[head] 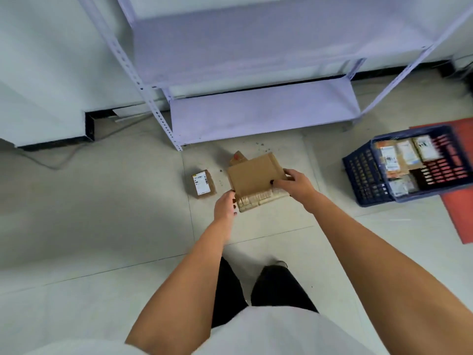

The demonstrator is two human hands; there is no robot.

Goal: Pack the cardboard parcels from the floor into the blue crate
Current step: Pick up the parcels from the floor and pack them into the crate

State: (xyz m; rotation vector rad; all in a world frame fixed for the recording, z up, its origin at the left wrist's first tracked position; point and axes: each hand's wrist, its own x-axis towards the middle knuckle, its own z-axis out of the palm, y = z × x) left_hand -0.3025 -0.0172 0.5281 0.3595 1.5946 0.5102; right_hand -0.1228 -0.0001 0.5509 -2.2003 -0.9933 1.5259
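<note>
A flat brown cardboard parcel (253, 175) with taped edges is held over the floor between both hands. My left hand (225, 206) grips its near left corner. My right hand (294, 184) clasps its right edge. Behind it another parcel (238, 157) with a red mark peeks out, mostly hidden. A small parcel (202, 184) with a white label lies on the floor to the left. The blue crate (368, 175) stands at the right with several labelled parcels inside.
A pale metal shelving rack (263, 111) stands just behind the parcels, its front leg (166, 129) near the small parcel. A red mat (458, 213) lies under the crate. A cable (51, 162) runs along the floor at the left. My legs (256, 285) are below.
</note>
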